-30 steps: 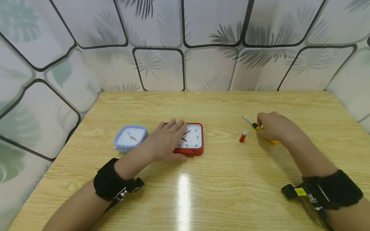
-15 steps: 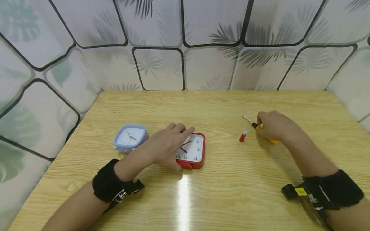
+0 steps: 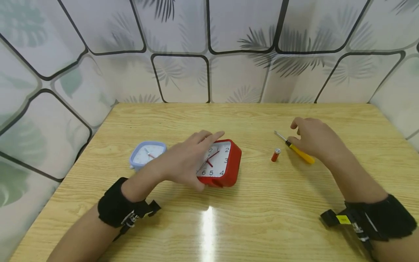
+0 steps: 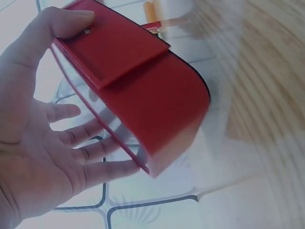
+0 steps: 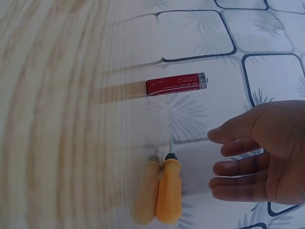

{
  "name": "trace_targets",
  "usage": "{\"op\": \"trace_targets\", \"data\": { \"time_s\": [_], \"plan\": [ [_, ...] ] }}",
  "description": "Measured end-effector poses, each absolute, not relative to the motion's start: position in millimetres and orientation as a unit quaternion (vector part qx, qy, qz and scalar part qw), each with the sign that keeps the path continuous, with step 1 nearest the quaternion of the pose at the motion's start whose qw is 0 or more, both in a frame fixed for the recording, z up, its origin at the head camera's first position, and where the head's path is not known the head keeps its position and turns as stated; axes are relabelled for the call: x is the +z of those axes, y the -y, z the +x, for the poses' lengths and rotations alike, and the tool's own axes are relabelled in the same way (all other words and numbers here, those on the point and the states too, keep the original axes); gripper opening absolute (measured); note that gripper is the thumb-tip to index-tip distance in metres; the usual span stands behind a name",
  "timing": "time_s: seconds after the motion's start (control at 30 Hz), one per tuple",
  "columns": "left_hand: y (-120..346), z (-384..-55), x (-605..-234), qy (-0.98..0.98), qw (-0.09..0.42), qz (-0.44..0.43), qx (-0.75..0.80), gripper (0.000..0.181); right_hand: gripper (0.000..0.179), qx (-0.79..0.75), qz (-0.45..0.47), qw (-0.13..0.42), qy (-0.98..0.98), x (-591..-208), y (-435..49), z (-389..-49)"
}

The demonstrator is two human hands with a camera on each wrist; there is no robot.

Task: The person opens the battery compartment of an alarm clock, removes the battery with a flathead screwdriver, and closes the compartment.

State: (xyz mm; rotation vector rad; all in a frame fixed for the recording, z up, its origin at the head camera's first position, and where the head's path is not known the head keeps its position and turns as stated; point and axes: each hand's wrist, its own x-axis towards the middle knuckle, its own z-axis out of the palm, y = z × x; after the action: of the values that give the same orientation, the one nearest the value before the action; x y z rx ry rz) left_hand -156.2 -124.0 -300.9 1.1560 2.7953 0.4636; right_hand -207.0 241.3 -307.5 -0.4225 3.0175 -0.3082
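Red clock tilted, left hand gripping; right hand (relaxed) released screwdriver.

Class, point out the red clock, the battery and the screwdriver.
Red clock point(image 3: 220, 164), head view: on the dial.
Battery point(image 5: 174, 85), right wrist view: middle of the red casing.
Screwdriver point(image 3: 297, 150), head view: on the yellow handle.

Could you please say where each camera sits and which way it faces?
Head: worn on the head, facing forward and down at the wood-grain table, red clock, blue clock, battery and screwdriver; the left hand and right hand show.
Left wrist: worn there, facing the red clock; the left hand shows.
Right wrist: worn there, facing the battery and screwdriver; the right hand shows.
Head and right wrist share the battery and screwdriver.
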Motion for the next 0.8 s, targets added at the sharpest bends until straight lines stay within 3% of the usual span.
{"op": "trace_targets", "data": {
  "time_s": [0.2,0.53,0.8],
  "plan": [
    [130,-161,-298,-0.879,0.054,0.408,0.241,0.123,0.034,-0.126,-0.120,-0.029,-0.984,-301,-234,-200],
    [132,-165,-302,-0.807,0.065,0.441,0.387,0.108,0.016,-0.177,-0.161,-0.203,-0.950,-298,-221,-190],
    [128,-162,-302,-0.777,0.077,0.403,0.477,0.106,0.011,-0.224,-0.287,-0.298,-0.882,-300,-205,-181]
  ]
}}
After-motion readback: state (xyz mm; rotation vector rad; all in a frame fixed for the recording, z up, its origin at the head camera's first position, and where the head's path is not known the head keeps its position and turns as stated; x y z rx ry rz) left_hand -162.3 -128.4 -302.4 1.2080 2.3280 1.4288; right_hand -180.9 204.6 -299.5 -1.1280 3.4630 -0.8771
